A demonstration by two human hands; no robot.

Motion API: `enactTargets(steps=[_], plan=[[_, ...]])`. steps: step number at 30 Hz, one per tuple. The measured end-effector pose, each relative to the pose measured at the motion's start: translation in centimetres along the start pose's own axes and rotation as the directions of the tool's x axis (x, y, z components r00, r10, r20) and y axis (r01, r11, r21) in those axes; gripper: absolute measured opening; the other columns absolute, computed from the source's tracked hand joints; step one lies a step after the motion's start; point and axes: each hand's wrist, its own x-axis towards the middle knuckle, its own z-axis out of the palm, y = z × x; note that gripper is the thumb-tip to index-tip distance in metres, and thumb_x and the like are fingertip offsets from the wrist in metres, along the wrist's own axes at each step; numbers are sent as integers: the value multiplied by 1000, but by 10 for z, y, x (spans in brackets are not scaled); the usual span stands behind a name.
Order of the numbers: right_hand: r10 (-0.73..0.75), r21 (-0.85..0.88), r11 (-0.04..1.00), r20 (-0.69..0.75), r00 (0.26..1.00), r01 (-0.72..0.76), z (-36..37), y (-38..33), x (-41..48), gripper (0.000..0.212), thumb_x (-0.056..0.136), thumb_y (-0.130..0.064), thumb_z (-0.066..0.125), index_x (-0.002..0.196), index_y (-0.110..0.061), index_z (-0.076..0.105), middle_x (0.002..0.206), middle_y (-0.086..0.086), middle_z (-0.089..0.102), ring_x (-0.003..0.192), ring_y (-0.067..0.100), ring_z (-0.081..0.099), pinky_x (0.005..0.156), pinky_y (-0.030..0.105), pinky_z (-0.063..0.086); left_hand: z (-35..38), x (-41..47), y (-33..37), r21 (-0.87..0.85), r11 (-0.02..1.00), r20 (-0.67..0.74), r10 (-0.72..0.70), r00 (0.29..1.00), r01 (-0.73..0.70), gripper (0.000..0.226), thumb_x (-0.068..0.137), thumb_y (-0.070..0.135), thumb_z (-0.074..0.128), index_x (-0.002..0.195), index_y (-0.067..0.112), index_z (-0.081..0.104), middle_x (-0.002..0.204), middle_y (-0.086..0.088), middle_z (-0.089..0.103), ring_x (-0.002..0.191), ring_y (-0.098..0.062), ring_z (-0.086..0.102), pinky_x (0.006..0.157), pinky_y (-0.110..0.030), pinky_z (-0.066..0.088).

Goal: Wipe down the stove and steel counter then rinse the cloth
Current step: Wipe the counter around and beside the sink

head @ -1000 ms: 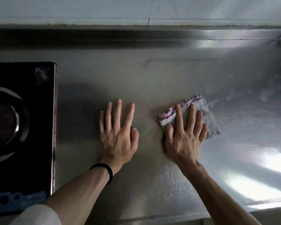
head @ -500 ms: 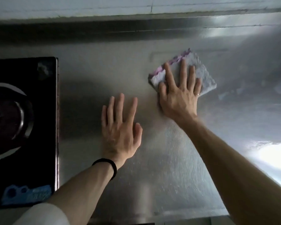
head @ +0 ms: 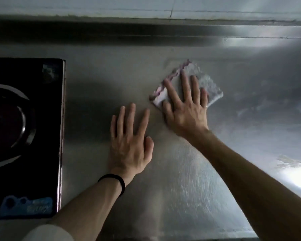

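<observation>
The right hand [head: 186, 108], fingers spread, presses a pink-edged cloth [head: 207, 84] onto the steel counter [head: 181, 188]; the left hand [head: 129, 141] lies flat, spread, beside it.

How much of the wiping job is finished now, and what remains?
Done: smears on the steel counter right of the cloth suggest that part is wiped; whether the stove was wiped, I cannot tell. In hand: the right hand presses the cloth flat on the counter; the left hand rests flat. Left: rinsing, no tap in view.
</observation>
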Motion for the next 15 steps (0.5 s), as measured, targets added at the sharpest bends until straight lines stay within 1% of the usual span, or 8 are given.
enactTargets(steps=[3, 5, 7, 9, 10, 12, 15], plan=[[57, 35, 998, -15, 998, -56, -8, -16, 67, 63, 103, -62, 15, 162, -44, 1, 173, 7, -14, 158, 36, -14, 125, 62, -4, -2, -1, 0, -1, 1000, 1, -11, 1000, 11, 78, 92, 43, 50, 165, 27, 26, 172, -16, 21, 159, -41, 18, 128, -60, 14], [88, 52, 995, -27, 996, -87, -10, -22, 81, 63, 103, -59, 16, 163, -43, 2, 173, 8, -13, 158, 36, -14, 126, 61, -5, -2, -1, 0, 7, 1000, 6, -13, 1000, 13, 78, 92, 43, 50, 165, 28, 26, 172, -16, 21, 159, -41, 18, 128, -60, 15], [55, 31, 998, -21, 998, -54, -12, -15, 75, 63, 104, -59, 18, 163, -43, 3, 173, 7, -12, 159, 34, -12, 127, 58, -5, -3, -2, 0, 6, 1000, 0, -8, 1000, 8, 78, 92, 42, 50, 165, 28, 26, 172, -16, 22, 159, -41, 19, 128, -59, 14], [12, -8, 1000, -33, 999, -13, -18, 10, 63, 62, 104, -60, 19, 162, -45, 6, 174, 6, -8, 160, 32, -8, 128, 56, -2, -3, -2, 0, 3, 1000, -11, -5, 1000, 5, 78, 92, 40, 51, 165, 27, 27, 172, -16, 22, 158, -42, 19, 128, -58, 13], [38, -15, 999, -50, 998, -38, -22, 30, 58, 62, 103, -60, 21, 162, -45, 8, 174, 5, -5, 160, 32, -5, 128, 55, 0, -3, -1, 0, 4, 1000, -10, -3, 1000, 3, 77, 92, 40, 50, 165, 27, 28, 172, -17, 22, 158, -42, 19, 129, -58, 13], [170, 0, 985, -76, 983, -170, -33, 80, 47, 62, 102, -60, 23, 161, -47, 10, 174, 3, -4, 160, 31, -3, 128, 56, 2, -2, 0, -1, 11, 1000, -7, -2, 1000, 2, 76, 93, 40, 48, 165, 26, 27, 172, -17, 22, 158, -43, 19, 129, -58, 13], [367, 38, 930, -66, 928, -366, -47, 142, 30, 66, 98, -63, 19, 161, -47, 6, 174, 3, -6, 160, 31, -5, 127, 59, 0, 0, -1, -1, 24, 1000, -14, 1, 1000, -1, 75, 94, 41, 45, 165, 27, 27, 172, -17, 21, 158, -43, 18, 128, -59, 12]])
